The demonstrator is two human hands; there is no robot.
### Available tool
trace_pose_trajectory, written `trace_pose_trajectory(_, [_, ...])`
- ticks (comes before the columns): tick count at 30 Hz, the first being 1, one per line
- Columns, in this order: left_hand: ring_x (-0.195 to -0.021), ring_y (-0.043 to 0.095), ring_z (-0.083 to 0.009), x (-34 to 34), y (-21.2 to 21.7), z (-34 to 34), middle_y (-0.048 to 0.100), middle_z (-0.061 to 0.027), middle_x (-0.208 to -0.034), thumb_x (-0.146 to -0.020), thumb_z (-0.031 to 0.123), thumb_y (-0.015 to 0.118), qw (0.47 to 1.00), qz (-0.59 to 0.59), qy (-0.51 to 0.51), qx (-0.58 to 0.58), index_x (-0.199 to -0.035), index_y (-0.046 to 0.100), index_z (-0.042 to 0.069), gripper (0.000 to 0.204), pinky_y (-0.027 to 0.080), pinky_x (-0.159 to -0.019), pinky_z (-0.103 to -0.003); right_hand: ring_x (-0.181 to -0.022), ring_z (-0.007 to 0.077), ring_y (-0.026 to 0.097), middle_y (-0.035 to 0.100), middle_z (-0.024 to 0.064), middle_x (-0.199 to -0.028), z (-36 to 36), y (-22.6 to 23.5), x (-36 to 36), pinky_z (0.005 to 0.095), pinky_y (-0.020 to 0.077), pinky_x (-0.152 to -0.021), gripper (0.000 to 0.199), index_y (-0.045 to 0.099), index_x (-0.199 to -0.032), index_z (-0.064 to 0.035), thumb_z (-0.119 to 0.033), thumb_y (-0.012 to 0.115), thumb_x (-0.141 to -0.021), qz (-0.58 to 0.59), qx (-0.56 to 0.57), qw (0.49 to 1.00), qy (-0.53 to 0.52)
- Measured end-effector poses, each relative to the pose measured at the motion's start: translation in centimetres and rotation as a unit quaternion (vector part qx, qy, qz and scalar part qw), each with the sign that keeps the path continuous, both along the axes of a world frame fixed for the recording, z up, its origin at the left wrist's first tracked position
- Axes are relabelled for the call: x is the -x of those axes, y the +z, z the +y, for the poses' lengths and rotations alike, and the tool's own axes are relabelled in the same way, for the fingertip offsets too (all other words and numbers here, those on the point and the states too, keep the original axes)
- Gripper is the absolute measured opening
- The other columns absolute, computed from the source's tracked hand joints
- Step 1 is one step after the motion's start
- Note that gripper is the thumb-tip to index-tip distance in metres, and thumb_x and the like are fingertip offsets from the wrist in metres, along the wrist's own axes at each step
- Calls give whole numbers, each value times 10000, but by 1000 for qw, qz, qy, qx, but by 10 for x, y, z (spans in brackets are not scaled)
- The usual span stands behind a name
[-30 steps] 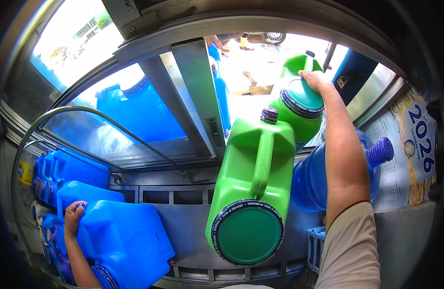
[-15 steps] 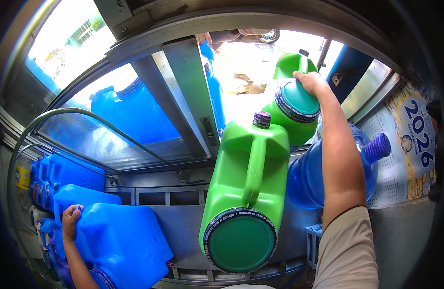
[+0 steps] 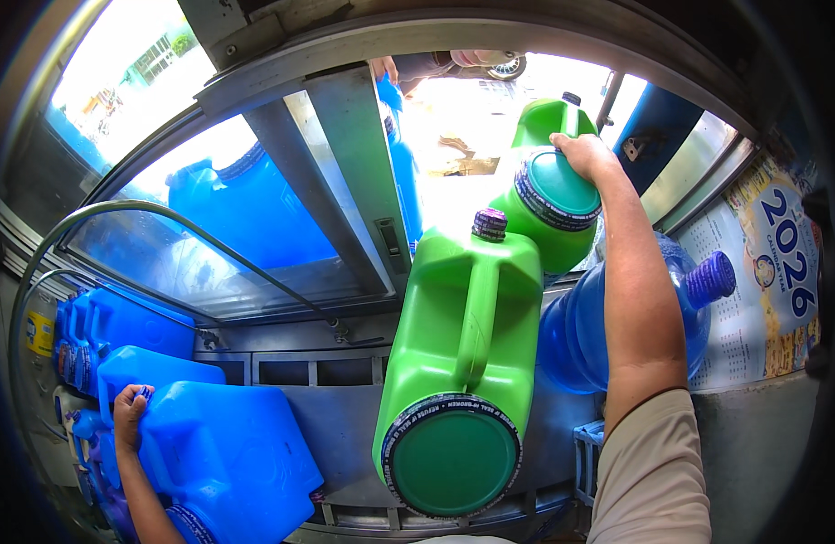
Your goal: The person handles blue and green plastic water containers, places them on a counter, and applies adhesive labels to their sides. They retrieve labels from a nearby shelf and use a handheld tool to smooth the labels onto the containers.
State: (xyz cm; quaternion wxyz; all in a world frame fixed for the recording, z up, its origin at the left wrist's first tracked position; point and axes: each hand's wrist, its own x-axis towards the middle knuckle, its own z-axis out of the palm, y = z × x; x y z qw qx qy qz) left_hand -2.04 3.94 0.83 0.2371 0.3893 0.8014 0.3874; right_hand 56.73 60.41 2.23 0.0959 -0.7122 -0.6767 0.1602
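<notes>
Rectangular plastic jugs, green and blue: three items, two of them in the hands.
Right hand (image 3: 582, 156), 2 o'clock: fingers closed over the handle of the far green plastic jug with round dark-green lid (image 3: 563, 189); left hand (image 3: 129, 419), 8 o'clock: curled tight on the small-capped corner of the large blue plastic jug (image 3: 232, 458), 7 o'clock; near green plastic jug with black-banded lid (image 3: 475, 349), 5 o'clock, in neither hand; translucent blue ribbed plastic bottle (image 3: 572, 349), 3 o'clock, tilted, partly behind the right forearm (image 3: 644, 299).

One head-worn wide fisheye view, downward and forward from close above both hands (image 3: 582, 156).
</notes>
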Motion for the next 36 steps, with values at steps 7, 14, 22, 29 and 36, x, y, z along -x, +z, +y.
trace_pose_trajectory(7, [-768, 490, -44, -1, 4, 6, 596, 44, -850, -788, 428, 764, 1000, -7, 11, 20, -967, 661, 44, 436, 390, -698, -188, -1186, 303, 563, 596, 193, -1250, -4, 3, 0, 401, 415, -1013, 574, 662, -1158, -55, -534, 470, -907, -29, -55, 998, -31])
trace_pose_trajectory(14, [-772, 475, -51, 3, 2, 8, 585, 37, -856, -798, 431, 751, 1000, -2, 4, 29, -967, 662, 49, 427, 383, -716, -198, -1226, 319, 520, 593, 127, -1270, -52, 2, 18, 480, 387, -1049, 135, 606, -736, -88, -124, 736, -745, -120, -537, 806, 217])
trace_pose_trajectory(22, [-785, 480, -52, 4, 3, 5, 587, 33, -867, -809, 404, 739, 999, -9, 11, 40, -973, 661, 50, 398, 386, -722, -197, -1447, 353, 163, 341, 65, -1519, -96, 19, 68, 671, 130, -1110, 75, 666, -722, -101, -87, 737, -703, -35, -519, 771, 368])
trace_pose_trajectory(29, [-779, 490, -51, 7, 0, 3, 599, 31, -871, -811, 383, 739, 999, -6, 11, 36, -977, 661, 50, 380, 395, -718, -198, -1440, 362, 188, 341, 81, -1521, -95, 13, 70, 661, 164, -1102, 143, 623, -687, -101, -74, 764, -680, -22, -525, 768, 367])
trace_pose_trajectory(36, [-797, 511, -57, 2, 3, 6, 615, 21, -886, -803, 391, 747, 1000, -9, 12, 26, -981, 659, 41, 403, 406, -728, -199, -1441, 366, 187, 340, 85, -1521, -94, 8, 70, 664, 165, -1101, 141, 621, -684, -99, -72, 759, -686, -22, -517, 777, 357])
